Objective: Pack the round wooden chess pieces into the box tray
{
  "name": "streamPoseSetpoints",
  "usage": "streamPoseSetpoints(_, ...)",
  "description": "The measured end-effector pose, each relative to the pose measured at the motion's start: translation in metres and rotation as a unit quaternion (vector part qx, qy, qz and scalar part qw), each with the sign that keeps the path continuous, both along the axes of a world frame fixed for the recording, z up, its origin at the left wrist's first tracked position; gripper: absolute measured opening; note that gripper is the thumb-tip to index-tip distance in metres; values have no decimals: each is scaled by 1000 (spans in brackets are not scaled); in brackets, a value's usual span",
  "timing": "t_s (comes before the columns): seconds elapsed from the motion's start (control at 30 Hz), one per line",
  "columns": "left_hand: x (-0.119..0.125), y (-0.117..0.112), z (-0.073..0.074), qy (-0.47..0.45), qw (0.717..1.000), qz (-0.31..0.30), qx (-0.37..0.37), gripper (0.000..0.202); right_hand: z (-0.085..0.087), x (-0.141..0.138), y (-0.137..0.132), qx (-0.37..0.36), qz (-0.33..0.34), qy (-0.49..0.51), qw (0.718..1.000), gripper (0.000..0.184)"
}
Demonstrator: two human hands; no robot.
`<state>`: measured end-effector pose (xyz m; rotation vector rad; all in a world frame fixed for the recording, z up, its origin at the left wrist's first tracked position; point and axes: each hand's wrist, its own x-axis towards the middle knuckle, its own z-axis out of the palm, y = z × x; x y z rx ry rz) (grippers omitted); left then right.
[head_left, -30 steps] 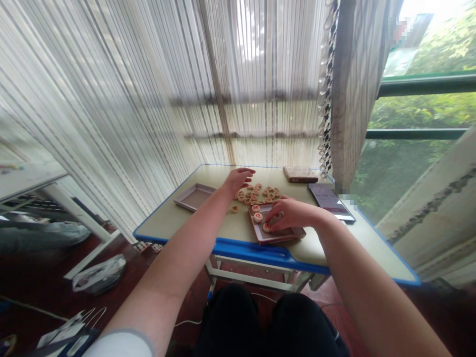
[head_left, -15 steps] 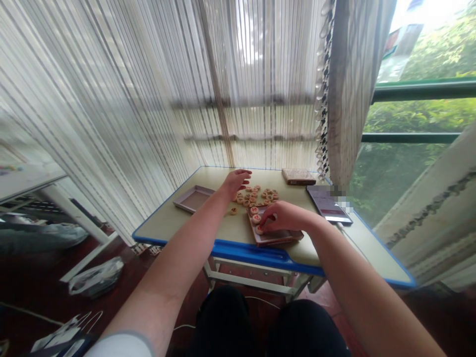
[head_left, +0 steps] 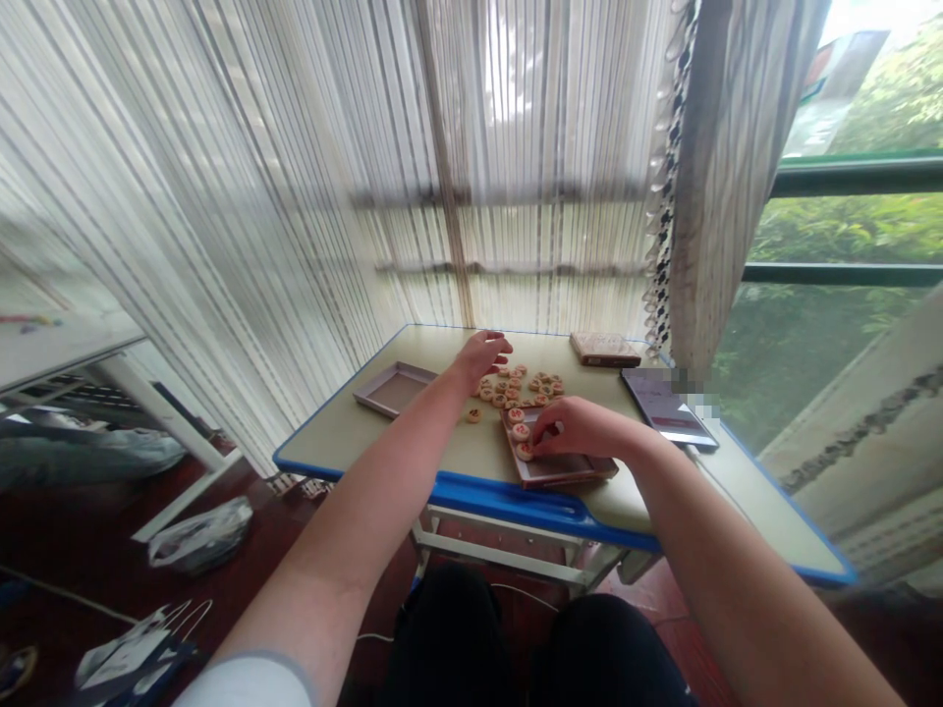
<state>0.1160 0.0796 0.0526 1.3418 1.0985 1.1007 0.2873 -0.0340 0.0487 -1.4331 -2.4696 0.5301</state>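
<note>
Tray: three pieces, nine o'clock.
Right hand: your fingers narrow, touching one (grip unclear).
Left hand: loosely spread.

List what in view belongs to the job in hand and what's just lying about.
Belongs to the job:
red-marked round pieces in the near tray, right hand at one of them
loose round pieces, beside the left hand

Seemingly just lying about:
flat box
screen device
plastic bag
left-side tray, with no hand on it, though it may belong
</note>
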Motion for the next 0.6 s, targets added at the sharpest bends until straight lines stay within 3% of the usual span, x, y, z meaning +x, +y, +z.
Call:
streamPoseSetpoints(0.1, -1, -3, 2, 5, 1000, -12, 6, 30, 2, 3, 2, -5, 22, -5, 1000, 28)
streamPoseSetpoints(0.23, -2, -5, 5, 8, 999, -38, 9, 22, 3, 4, 5, 66, 12, 32, 997, 21)
streamPoseSetpoints(0.4, -1, -5, 4, 30, 998, -58, 5, 20, -1, -3, 6, 126, 49, 85, 987, 25)
streamPoseSetpoints(0.6, 1, -8, 4, 33, 997, -73, 4, 21, -8, -5, 10, 110, 80, 71, 988, 18)
